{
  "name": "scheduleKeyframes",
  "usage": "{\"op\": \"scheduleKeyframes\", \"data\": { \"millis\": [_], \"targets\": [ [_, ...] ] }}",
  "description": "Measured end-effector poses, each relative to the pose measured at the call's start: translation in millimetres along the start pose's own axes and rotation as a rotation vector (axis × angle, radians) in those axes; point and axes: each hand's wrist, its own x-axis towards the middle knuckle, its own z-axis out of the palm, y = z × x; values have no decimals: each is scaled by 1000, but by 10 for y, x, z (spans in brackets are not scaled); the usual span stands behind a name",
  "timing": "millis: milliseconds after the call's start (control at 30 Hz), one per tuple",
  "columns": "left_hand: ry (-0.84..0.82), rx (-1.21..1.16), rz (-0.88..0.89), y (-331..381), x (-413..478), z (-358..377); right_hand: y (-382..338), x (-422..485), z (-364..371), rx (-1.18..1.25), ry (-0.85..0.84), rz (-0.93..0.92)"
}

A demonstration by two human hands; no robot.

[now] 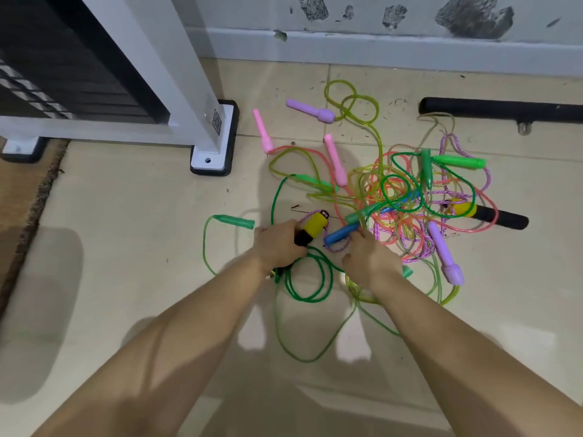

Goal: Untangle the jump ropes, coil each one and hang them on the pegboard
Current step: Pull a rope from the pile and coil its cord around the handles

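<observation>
A tangle of coloured jump ropes [400, 197] lies on the tiled floor. My left hand [277, 244] grips the black end of a yellow-and-black handle [312, 227] with a purple braided cord looped round it. My right hand [370, 257] rests on the pile beside a blue handle [340, 233]; its fingertips touch the cords, and I cannot tell if they pinch one. Pink handles [334, 160], purple handles [444, 252] and green handles [457, 160] lie scattered about. A second yellow-and-black handle [485, 212] sits at the right. A green cord loop [307, 279] lies under my wrists.
A white frame leg on a black foot [214, 140] stands at the left of the pile. A black foam bar [501, 109] lies along the wall base at the upper right. A brown mat edge [28, 190] runs down the far left.
</observation>
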Motion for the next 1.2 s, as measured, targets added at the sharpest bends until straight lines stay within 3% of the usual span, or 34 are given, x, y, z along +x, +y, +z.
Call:
{"op": "scheduleKeyframes", "data": {
  "millis": [133, 233, 333, 400, 533, 567, 667, 700, 767, 833, 933, 1000, 1100, 1200],
  "targets": [
    [-175, -678, 53, 112, -529, -521, 20, -229, -176, 400, -23, 27],
    [-381, -798, 87, 221, -966, -963, -158, -526, -486, 584, 50, -114],
    [-443, -736, 145, 422, -1438, -1402, -371, -816, -895, 686, 52, -258],
    [-384, -708, 224, 604, -1802, -1727, -485, -1067, -1184, 715, 58, -319],
    [-188, -610, 322, 789, -2413, -2343, -515, -1675, -1785, 871, 89, -269],
    [-112, -490, 313, 775, -2502, -2454, -477, -1811, -1921, 845, 147, -266],
    [181, 194, 150, 755, -2748, -2646, -393, -2181, -2316, 716, 299, -306],
    [231, 291, 97, 778, -2821, -2653, -415, -2281, -2444, 695, 293, -352],
    [261, 265, 90, 874, -2942, -2646, -528, -2493, -2710, 681, 286, -420],
    [271, 6, 177, 1033, -3067, -2655, -668, -2674, -2972, 799, 283, -480],
    [236, -711, 334, 1329, -3242, -2688, -833, -2873, -3252, 1098, 126, -505],
    [250, -1056, 449, 1488, -3302, -2714, -892, -2961, -3331, 1143, 65, -499],
    [243, -1299, 532, 1689, -3373, -2797, -921, -3012, -3322, 1078, 1, -529],
    [196, -1567, 440, 1765, -3389, -2904, -877, -3038, -3242, 1016, -52, -600]
  ]
}}
